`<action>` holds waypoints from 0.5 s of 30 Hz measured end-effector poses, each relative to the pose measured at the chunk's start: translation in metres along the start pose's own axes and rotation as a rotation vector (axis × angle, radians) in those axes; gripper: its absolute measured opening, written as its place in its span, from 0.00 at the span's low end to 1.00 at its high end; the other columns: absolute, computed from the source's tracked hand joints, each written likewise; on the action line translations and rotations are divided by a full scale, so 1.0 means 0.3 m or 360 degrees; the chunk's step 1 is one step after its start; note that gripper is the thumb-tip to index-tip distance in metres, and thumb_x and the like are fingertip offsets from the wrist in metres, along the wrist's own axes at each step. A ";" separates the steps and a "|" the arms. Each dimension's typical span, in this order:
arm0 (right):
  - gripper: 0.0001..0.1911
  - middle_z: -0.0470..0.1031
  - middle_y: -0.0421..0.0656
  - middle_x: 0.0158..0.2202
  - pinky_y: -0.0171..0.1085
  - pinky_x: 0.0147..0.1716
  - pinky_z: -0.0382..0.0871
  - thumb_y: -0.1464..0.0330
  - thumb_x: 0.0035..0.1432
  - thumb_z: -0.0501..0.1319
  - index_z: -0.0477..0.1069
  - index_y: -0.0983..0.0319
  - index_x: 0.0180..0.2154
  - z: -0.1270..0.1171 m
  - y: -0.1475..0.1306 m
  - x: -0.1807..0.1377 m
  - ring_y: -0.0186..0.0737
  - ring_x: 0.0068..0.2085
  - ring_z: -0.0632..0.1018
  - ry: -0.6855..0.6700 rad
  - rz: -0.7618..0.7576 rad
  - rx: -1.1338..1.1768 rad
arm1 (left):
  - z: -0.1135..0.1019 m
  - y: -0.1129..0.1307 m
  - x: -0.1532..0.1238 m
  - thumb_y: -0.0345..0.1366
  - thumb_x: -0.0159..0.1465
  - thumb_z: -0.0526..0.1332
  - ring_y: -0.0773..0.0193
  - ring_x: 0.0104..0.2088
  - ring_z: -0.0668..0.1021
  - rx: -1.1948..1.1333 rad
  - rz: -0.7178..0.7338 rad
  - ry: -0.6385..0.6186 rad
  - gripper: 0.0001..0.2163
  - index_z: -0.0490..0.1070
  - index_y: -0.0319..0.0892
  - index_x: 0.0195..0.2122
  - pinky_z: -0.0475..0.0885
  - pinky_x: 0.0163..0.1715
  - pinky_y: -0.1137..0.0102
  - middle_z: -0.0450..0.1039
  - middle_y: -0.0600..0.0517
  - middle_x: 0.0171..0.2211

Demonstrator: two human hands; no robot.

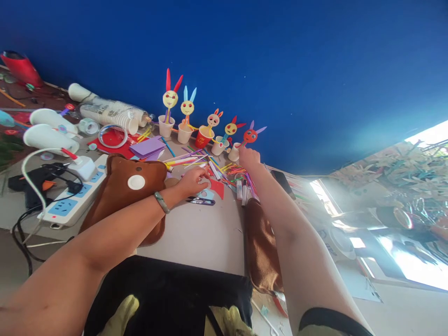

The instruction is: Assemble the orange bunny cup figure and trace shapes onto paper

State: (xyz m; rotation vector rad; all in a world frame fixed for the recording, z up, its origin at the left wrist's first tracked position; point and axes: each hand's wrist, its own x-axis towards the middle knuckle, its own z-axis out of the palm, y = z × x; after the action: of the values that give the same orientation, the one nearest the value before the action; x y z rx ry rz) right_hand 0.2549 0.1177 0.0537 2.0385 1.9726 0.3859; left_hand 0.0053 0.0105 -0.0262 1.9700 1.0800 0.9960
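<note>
My right hand [250, 159] reaches to the end of a row of rabbit figures and closes at a white paper cup [234, 152]. In that cup stands a rabbit with a red round face [249, 136] and purple ears; my fingertips are partly hidden behind the hand. My left hand [193, 181] rests low over the table, fingers loosely bent with a gap to the thumb. Beneath and beside it lie light blue paper [206, 193], a red paper piece [217, 188] and a dark-handled tool [201, 201], perhaps scissors or a cutter.
Several more rabbits stand in cups, one in a red cup [204, 137]. Pipe cleaners and sticks [191, 159] litter the table. Left are a brown pouch [140, 205], a power strip [70, 200], a black glue gun [35, 182] and stacked paper cups [108, 116]. A blue wall [280, 70] rises behind.
</note>
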 end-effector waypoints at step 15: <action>0.19 0.79 0.58 0.50 0.43 0.46 0.73 0.71 0.69 0.48 0.69 0.62 0.56 -0.016 -0.038 -0.013 0.54 0.52 0.80 0.0036 -0.0029 0.0037 | -0.005 0.009 -0.002 0.34 0.54 0.63 0.59 0.41 0.78 0.0004 -0.0017 -0.0016 0.10 0.77 0.42 0.37 0.74 0.35 0.69 0.79 0.48 0.41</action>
State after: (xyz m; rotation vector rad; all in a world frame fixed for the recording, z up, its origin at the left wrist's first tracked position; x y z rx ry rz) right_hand 0.2424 0.1140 0.0540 2.0372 2.0168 0.3855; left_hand 0.0047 0.0092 -0.0233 1.9674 1.0860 0.9782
